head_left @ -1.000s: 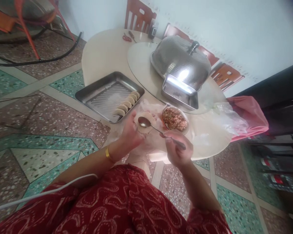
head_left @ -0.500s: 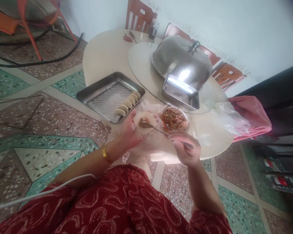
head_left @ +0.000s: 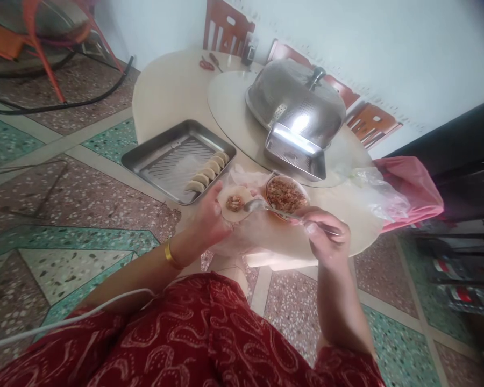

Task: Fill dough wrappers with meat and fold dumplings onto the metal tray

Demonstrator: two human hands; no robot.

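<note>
My left hand [head_left: 213, 216] holds a round dumpling wrapper [head_left: 230, 216], cupped from below and at its edge. On the wrapper sits a small mound of minced filling [head_left: 235, 202]. My right hand [head_left: 326, 234] grips a metal spoon [head_left: 255, 205] by its handle, the spoon's bowl over the wrapper's right edge. Just behind the spoon stands a bowl of minced filling [head_left: 287, 194]. Left of my left hand, a metal tray [head_left: 153, 180] carries a row of folded dumplings [head_left: 206, 173] along its right side.
A large domed metal lid [head_left: 296, 99] and a small metal pan [head_left: 294, 153] rest on the glass turntable [head_left: 228, 107]. Scissors [head_left: 206, 64] lie at the table's far edge near a dark bottle [head_left: 249, 52]. A pink plastic bag [head_left: 417, 188] hangs over the right side.
My right hand has drawn the spoon to the right, off the filling, which now lies uncovered on the wrapper. My left hand still holds the wrapper in about the same place.
</note>
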